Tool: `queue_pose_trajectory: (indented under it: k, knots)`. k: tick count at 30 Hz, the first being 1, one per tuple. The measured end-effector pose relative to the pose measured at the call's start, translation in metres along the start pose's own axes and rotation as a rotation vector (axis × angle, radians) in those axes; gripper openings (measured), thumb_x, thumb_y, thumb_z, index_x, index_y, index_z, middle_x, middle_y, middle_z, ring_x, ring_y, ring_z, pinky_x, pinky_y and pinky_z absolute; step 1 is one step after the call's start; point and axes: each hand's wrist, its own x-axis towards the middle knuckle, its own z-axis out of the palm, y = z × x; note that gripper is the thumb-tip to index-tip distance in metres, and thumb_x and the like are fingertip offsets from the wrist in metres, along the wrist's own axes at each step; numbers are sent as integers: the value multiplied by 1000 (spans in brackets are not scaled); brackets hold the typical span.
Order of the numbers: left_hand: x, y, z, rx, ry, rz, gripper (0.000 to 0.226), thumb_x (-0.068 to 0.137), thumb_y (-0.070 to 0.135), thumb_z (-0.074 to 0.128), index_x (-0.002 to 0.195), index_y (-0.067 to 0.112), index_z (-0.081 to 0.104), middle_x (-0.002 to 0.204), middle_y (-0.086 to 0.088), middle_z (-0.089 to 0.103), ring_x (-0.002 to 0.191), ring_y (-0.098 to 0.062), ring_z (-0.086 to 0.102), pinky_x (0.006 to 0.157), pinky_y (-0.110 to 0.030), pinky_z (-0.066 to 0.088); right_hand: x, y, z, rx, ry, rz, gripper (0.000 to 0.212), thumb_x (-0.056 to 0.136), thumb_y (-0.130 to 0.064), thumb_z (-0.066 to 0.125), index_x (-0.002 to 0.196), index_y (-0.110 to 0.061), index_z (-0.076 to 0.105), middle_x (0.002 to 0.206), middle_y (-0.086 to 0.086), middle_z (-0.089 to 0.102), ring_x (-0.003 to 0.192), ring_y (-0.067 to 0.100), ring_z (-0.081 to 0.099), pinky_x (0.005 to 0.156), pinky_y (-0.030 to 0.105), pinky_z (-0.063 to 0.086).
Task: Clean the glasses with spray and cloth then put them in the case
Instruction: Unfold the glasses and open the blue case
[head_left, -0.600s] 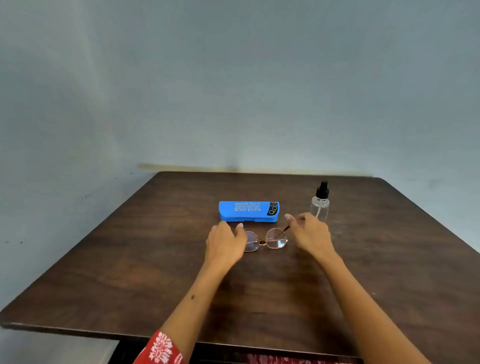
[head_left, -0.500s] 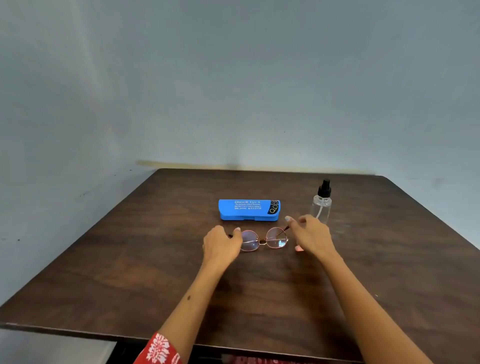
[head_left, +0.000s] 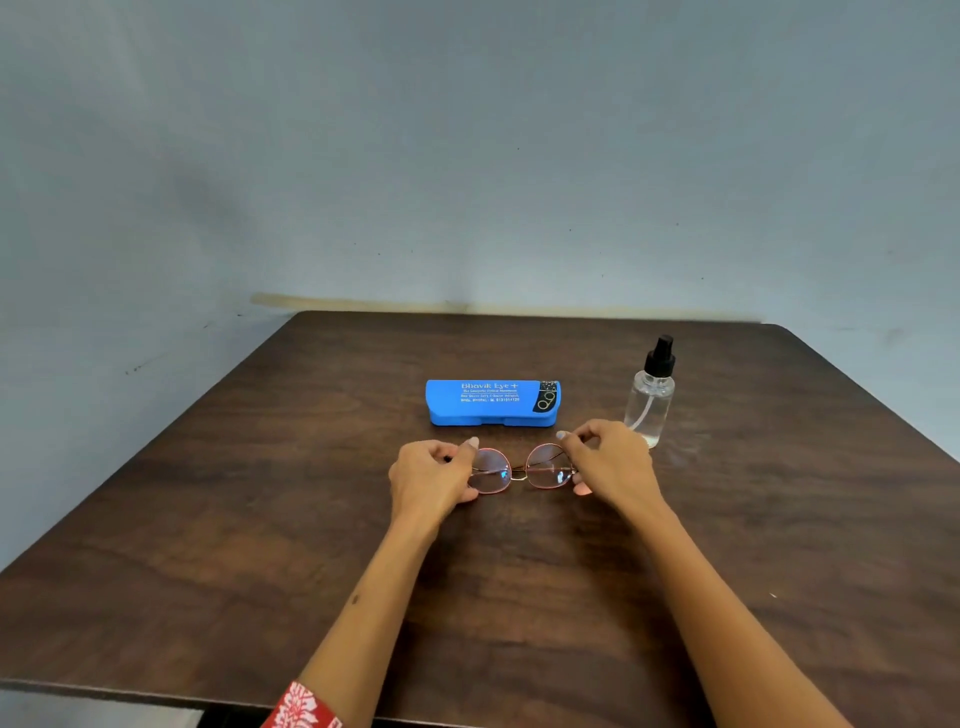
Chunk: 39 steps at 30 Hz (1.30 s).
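A: Glasses?
B: Pink-rimmed glasses (head_left: 522, 470) at mid-table, lenses facing the camera. Left hand (head_left: 428, 475) pinches the left end of the frame, right hand (head_left: 610, 460) pinches the right end. Can't tell whether the frame touches the table (head_left: 208, 545).
A: Case and spray?
B: Blue case (head_left: 492, 402) lies closed just beyond the glasses, white print on its lid. Clear spray bottle (head_left: 652, 400) with a black nozzle stands upright right of the case, just beyond the right hand.
A: Cloth?
B: Can't spot it.
A: Else?
B: Red patterned sleeve (head_left: 304, 709) at the near edge.
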Motion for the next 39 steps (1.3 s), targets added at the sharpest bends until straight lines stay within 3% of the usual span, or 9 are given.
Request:
queue_pose_trajectory:
  k: [3,6,10,14,18,21,25,30,39]
  knots:
    - [-2,0,4,-56,21,25,24,82,33,71,84,10,67,82,-5,67,54,-11,67,69,-33,60,-4,7,1,169,70,-7,16,86,-27,63,72,-20,63,57,-5,66,49,13,67,68,34,59]
    - [-1,5,7,-53,4,41,15,80,29,72,83,15,67,87,-4,66,62,-10,68,65,-27,60,-11,14,2,260,181,-62,14,84,-25,66,70,-23,65,58,-6,66,47,5,64,52,10,49]
    - [-1,10,10,-29,-36,85,12,78,18,75,87,16,68,89,1,65,72,-9,67,72,-29,60,-16,20,0,272,231,-85,13,81,-20,67,68,-24,66,61,-7,68,59,8,67,60,9,47]
    - [-3,7,10,76,-61,200,17,73,10,77,86,17,71,87,2,68,83,-12,67,83,-34,56,-21,22,-1,211,269,-125,14,75,-13,67,66,-23,67,65,-15,66,69,-4,62,61,-2,39]
    - [-9,-3,13,159,0,377,15,72,11,78,80,22,72,73,18,64,74,3,62,69,-10,50,-27,26,2,135,264,-173,9,72,-14,69,73,-22,65,73,-13,66,73,-1,61,60,6,42]
    - [-13,-10,15,169,-7,484,18,73,10,77,74,26,70,69,22,62,78,17,56,64,1,41,-32,26,2,34,267,-231,15,72,-14,70,84,-20,64,80,-7,63,74,5,59,66,18,46]
    - [-15,-16,18,205,-23,600,12,73,6,75,76,18,72,71,18,64,78,13,58,64,1,39,-38,20,4,-128,262,-268,15,73,-20,68,87,-23,66,83,-7,62,76,12,57,67,28,46]
    - [-15,-19,20,227,-17,681,13,71,1,74,76,13,72,74,10,66,73,2,61,66,-3,42,-40,18,6,-266,250,-447,15,77,-22,67,91,-21,71,90,-4,65,90,16,55,82,30,40]
    - [-17,-20,21,290,-27,737,12,72,5,74,79,14,71,80,3,69,73,-5,61,70,-8,43,-38,21,6,-241,301,-536,8,85,-12,65,88,-17,70,83,1,58,80,18,49,74,30,38]
